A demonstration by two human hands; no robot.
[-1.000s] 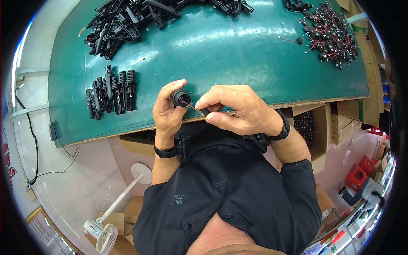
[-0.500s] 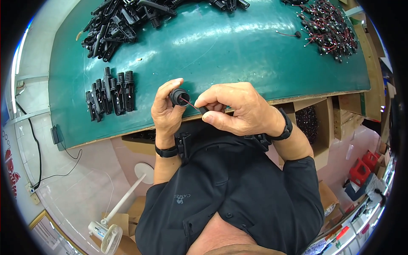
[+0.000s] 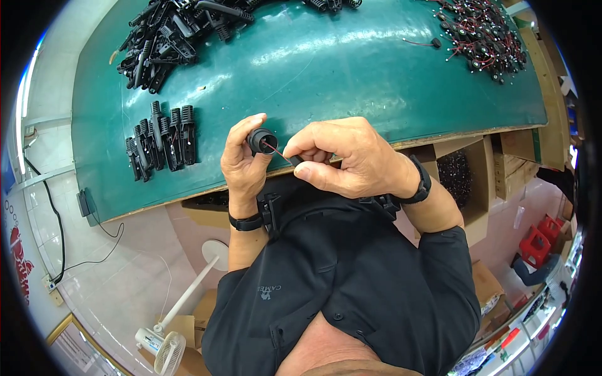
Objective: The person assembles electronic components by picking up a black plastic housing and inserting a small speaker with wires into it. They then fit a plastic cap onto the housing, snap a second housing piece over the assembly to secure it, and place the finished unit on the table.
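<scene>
My left hand is closed round a black cylindrical plastic housing, its round open end turned toward my right hand. Between the thumb and fingers of my right hand is a small black round part with a red wire on it. That wire runs into the mouth of the housing. Both hands are over the near edge of the green table, close together but apart. What lies inside the housing is too dark to make out.
Ribbed black housings stand in a row on the green table, left of my hands. Behind them lies a heap of black plastic parts. Small wired parts are piled at the far right. A cardboard box sits below the table edge.
Both hands have shifted very slightly left, still holding the housing and the wired part. The view has tilted a little; otherwise the grips look the same.
</scene>
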